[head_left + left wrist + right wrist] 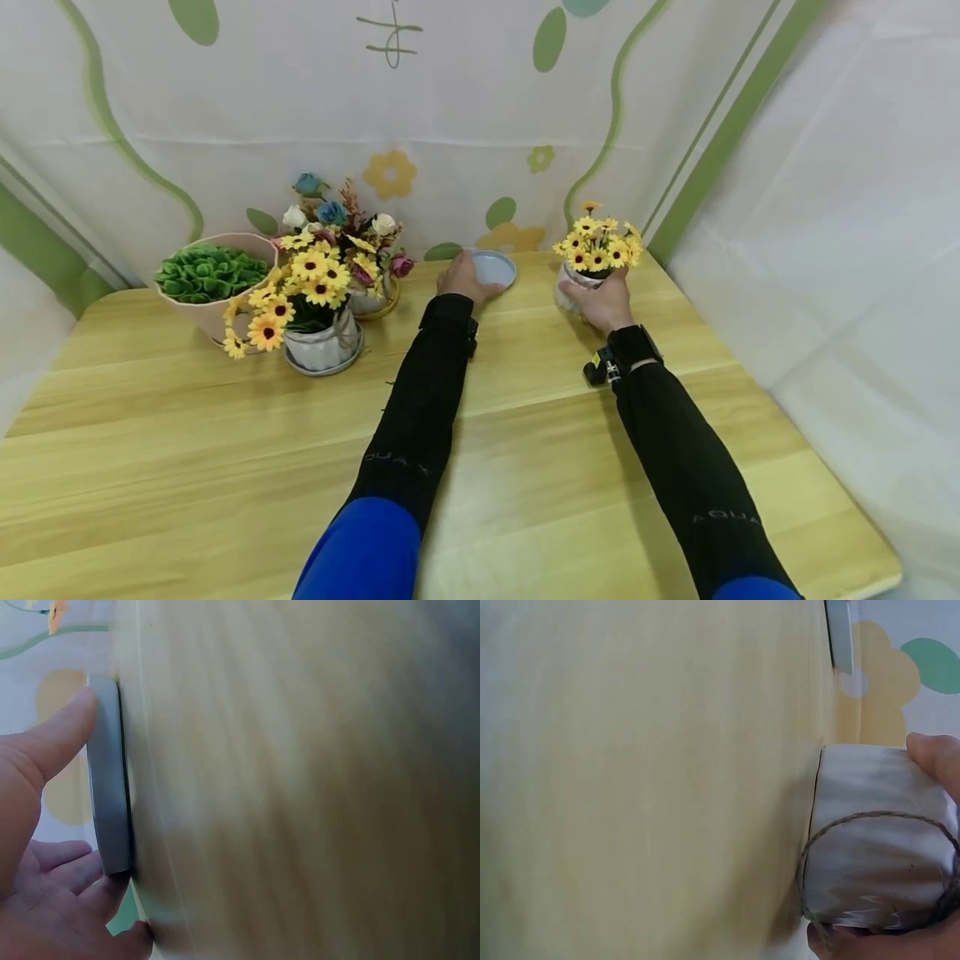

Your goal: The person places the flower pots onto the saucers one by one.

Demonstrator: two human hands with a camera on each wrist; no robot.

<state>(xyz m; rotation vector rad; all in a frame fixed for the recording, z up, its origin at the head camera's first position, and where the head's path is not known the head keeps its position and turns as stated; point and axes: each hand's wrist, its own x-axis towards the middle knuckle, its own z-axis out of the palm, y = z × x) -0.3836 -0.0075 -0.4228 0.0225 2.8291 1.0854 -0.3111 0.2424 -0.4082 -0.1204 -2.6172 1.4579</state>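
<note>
At the back of the table, my left hand [462,280] holds a shallow grey-blue saucer [497,268]. In the left wrist view, the thumb is on one end of the saucer's rim [109,780] and the fingers are at the other, with its underside at or just above the wood. Farther right, my right hand [604,302] grips a small whitish flower pot [566,298] of yellow artificial daisies [596,246]. Twine [877,815] loops round the pot in the right wrist view, where thumb and fingers clasp opposite sides. Whether its base touches the table is unclear.
To the left stand a pink pot with a green succulent [213,273], a white pot [324,343] of yellow daisies on a grey saucer, and behind it a mixed bouquet [348,217] in a pot on a yellow saucer. A printed white cloth [465,108] hangs behind the wooden table [225,475].
</note>
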